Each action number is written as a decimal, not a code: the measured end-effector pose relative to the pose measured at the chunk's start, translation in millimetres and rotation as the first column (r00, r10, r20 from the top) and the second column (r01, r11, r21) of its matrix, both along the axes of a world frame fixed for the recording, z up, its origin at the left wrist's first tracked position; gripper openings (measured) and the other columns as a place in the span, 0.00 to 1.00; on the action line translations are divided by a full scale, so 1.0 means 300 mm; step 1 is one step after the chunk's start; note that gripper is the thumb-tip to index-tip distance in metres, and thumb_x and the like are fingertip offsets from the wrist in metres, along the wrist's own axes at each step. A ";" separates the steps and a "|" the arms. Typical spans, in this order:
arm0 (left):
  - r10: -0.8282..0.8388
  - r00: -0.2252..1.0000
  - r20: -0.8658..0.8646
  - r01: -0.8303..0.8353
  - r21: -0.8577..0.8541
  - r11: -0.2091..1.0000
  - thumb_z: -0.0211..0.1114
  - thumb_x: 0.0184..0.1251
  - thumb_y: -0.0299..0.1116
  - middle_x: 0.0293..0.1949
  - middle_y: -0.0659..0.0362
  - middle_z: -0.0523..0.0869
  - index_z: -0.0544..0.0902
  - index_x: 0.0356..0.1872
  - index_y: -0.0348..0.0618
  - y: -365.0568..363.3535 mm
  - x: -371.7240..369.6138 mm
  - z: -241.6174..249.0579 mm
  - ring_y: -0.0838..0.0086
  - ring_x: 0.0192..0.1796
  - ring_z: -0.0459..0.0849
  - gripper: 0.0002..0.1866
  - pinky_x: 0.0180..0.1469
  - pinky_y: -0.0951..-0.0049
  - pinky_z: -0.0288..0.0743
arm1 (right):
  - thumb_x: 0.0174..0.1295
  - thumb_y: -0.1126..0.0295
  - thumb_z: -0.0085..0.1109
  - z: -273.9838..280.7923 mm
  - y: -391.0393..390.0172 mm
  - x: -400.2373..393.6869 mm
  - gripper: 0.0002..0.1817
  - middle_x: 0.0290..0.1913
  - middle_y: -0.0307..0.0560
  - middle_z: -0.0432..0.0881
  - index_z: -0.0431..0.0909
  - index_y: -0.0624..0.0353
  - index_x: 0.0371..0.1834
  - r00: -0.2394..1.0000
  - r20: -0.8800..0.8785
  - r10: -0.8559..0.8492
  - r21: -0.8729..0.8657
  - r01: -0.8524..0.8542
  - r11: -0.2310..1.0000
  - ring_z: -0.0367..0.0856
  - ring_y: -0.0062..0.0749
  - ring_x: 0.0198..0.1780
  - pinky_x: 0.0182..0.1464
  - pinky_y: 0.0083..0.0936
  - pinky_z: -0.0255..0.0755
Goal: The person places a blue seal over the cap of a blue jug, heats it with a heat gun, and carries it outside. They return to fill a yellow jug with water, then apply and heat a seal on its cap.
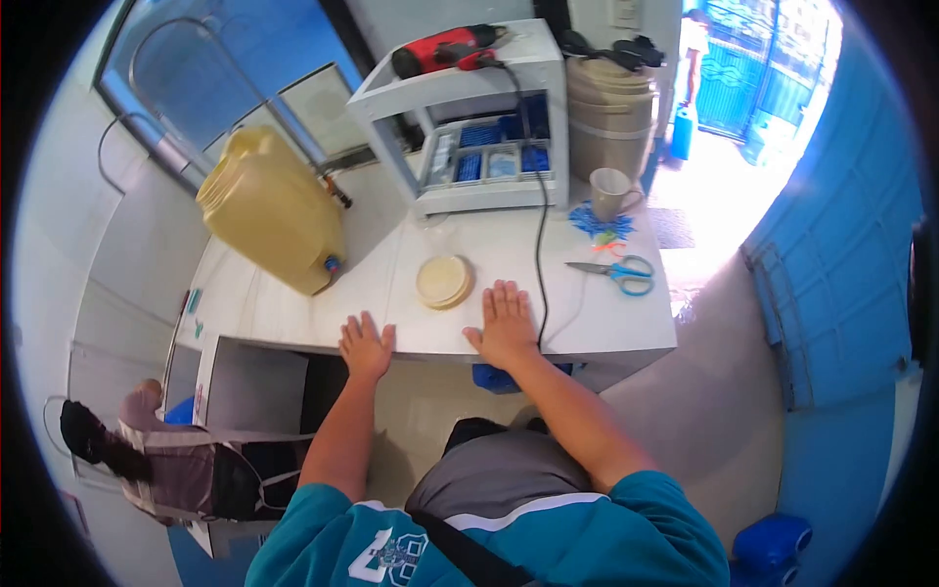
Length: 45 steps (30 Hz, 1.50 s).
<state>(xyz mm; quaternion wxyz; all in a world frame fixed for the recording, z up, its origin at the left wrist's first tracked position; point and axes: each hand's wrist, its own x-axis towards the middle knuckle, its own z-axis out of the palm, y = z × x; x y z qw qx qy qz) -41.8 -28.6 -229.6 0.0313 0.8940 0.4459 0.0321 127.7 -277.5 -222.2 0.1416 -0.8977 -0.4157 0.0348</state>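
Both palms rest flat near the front edge of the white counter [421, 338]. My left hand [366, 347] has its fingers spread and holds nothing. My right hand [506, 325] also lies open, just left of a black cord [541, 245] that runs down from a red heat gun or similar power tool [445, 51]. Between and beyond the hands sits a round, pale yellow lidded tub [443, 282], closest to my right fingertips but not touched. Scissors with blue handles [626, 272] lie to the right.
A big yellow jerrycan [279, 210] stands at left. Behind, a white shelf [489, 201] holds blue packets [479, 134]. At right are a mug [610, 193] and stacked buckets [608, 137]. A person [191, 460] is at lower left; another [693, 59] stands by the doorway.
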 end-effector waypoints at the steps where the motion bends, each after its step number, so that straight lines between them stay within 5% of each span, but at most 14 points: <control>1: -0.017 1.000 0.003 0.017 0.012 1.000 0.49 0.73 0.66 0.79 0.40 0.55 0.59 0.79 0.45 -0.003 0.001 0.004 0.43 0.81 0.49 0.44 0.79 0.42 0.43 | 0.71 0.37 0.40 0.001 0.001 -0.001 0.47 0.83 0.63 0.47 0.51 0.66 0.81 1.000 -0.003 -0.022 0.013 0.022 1.000 0.38 0.58 0.84 0.82 0.53 0.29; 8: -0.020 0.998 0.067 0.023 -0.034 0.999 0.57 0.67 0.65 0.75 0.40 0.61 0.64 0.76 0.45 -0.002 0.016 0.066 0.44 0.79 0.55 0.44 0.78 0.42 0.44 | 0.70 0.39 0.44 0.001 0.007 0.004 0.47 0.82 0.64 0.50 0.54 0.68 0.79 0.999 0.029 -0.028 0.058 0.026 0.998 0.41 0.58 0.83 0.82 0.53 0.32; 10: -0.001 0.994 0.107 -0.001 0.021 1.000 0.61 0.65 0.64 0.70 0.42 0.68 0.72 0.68 0.44 0.054 0.043 0.070 0.46 0.74 0.63 0.40 0.75 0.45 0.54 | 0.70 0.39 0.44 0.016 0.007 0.006 0.46 0.82 0.64 0.50 0.55 0.68 0.79 0.999 0.030 -0.035 0.038 0.034 0.999 0.41 0.58 0.83 0.82 0.54 0.33; 12: 0.193 0.958 0.214 -0.182 -0.070 0.981 0.61 0.66 0.65 0.52 0.48 0.83 0.80 0.56 0.41 0.203 0.097 0.056 0.55 0.56 0.81 0.35 0.60 0.53 0.74 | 0.70 0.39 0.44 0.034 0.009 0.006 0.47 0.82 0.63 0.49 0.54 0.68 0.79 0.999 0.015 -0.029 0.017 0.029 0.999 0.41 0.58 0.83 0.82 0.54 0.33; 13: 0.199 0.957 0.212 -0.188 -0.072 0.980 0.61 0.66 0.65 0.52 0.48 0.83 0.80 0.56 0.41 0.294 0.119 0.033 0.55 0.56 0.81 0.35 0.60 0.53 0.74 | 0.70 0.39 0.43 0.041 0.010 0.005 0.47 0.82 0.63 0.49 0.54 0.68 0.79 0.999 0.018 -0.032 -0.002 0.032 0.999 0.41 0.58 0.83 0.82 0.54 0.33; 15: 0.526 0.709 0.470 -0.078 -0.689 0.721 0.57 0.68 0.68 0.31 0.61 0.85 0.82 0.43 0.43 0.471 0.161 0.000 0.74 0.31 0.82 0.33 0.32 0.69 0.76 | 0.70 0.39 0.43 0.045 0.012 0.005 0.47 0.82 0.63 0.49 0.53 0.68 0.80 0.999 0.019 -0.030 -0.023 0.031 0.999 0.41 0.58 0.83 0.82 0.54 0.33; 16: 0.529 0.708 0.468 -0.082 -0.690 0.720 0.57 0.68 0.68 0.31 0.61 0.85 0.82 0.43 0.43 0.516 0.186 0.018 0.74 0.31 0.82 0.33 0.32 0.69 0.76 | 0.70 0.39 0.45 0.045 0.012 0.005 0.47 0.82 0.63 0.50 0.54 0.68 0.79 0.999 0.018 -0.034 -0.015 0.034 0.999 0.41 0.57 0.83 0.82 0.54 0.33; 18: 0.884 0.374 0.279 0.249 -0.949 0.195 0.52 0.70 0.70 0.21 0.69 0.81 0.79 0.34 0.48 0.587 0.239 0.046 0.85 0.18 0.71 0.31 0.20 0.80 0.62 | 0.70 0.39 0.46 0.050 0.017 0.008 0.47 0.81 0.64 0.50 0.54 0.68 0.79 0.999 0.020 -0.033 -0.010 0.033 0.999 0.41 0.57 0.83 0.82 0.53 0.33; 22: 0.947 0.313 0.077 0.227 -0.974 0.004 0.43 0.68 0.76 0.21 0.70 0.81 0.76 0.28 0.51 0.626 0.348 0.144 0.87 0.16 0.67 0.36 0.18 0.83 0.55 | 0.70 0.40 0.45 0.053 0.021 0.018 0.47 0.81 0.64 0.49 0.53 0.70 0.79 1.000 -0.006 -0.018 -0.037 0.018 0.999 0.40 0.59 0.83 0.81 0.57 0.33; 29: 0.944 0.330 0.017 0.110 -0.994 -0.020 0.47 0.66 0.77 0.19 0.70 0.79 0.73 0.25 0.53 0.615 0.380 0.154 0.85 0.15 0.65 0.35 0.16 0.81 0.52 | 0.69 0.41 0.46 0.051 0.025 0.019 0.47 0.81 0.65 0.50 0.54 0.70 0.79 1.000 -0.006 -0.023 -0.021 0.023 1.000 0.41 0.60 0.83 0.81 0.58 0.33; 34: 0.949 0.301 0.091 0.069 -0.995 0.074 0.50 0.66 0.75 0.15 0.73 0.70 0.72 0.25 0.56 0.636 0.398 0.130 0.84 0.14 0.62 0.32 0.17 0.82 0.52 | 0.69 0.41 0.46 0.053 0.020 0.023 0.47 0.81 0.65 0.50 0.54 0.70 0.79 1.000 -0.008 -0.018 -0.026 0.018 1.000 0.41 0.60 0.83 0.81 0.58 0.33; 45: 0.915 0.324 0.241 -0.010 -0.966 0.258 0.48 0.70 0.72 0.16 0.72 0.69 0.70 0.24 0.58 0.650 0.410 0.083 0.84 0.14 0.62 0.29 0.16 0.81 0.51 | 0.69 0.41 0.46 0.048 0.024 0.027 0.47 0.81 0.66 0.49 0.54 0.70 0.79 1.000 -0.021 -0.017 -0.023 0.016 1.000 0.40 0.61 0.83 0.80 0.59 0.33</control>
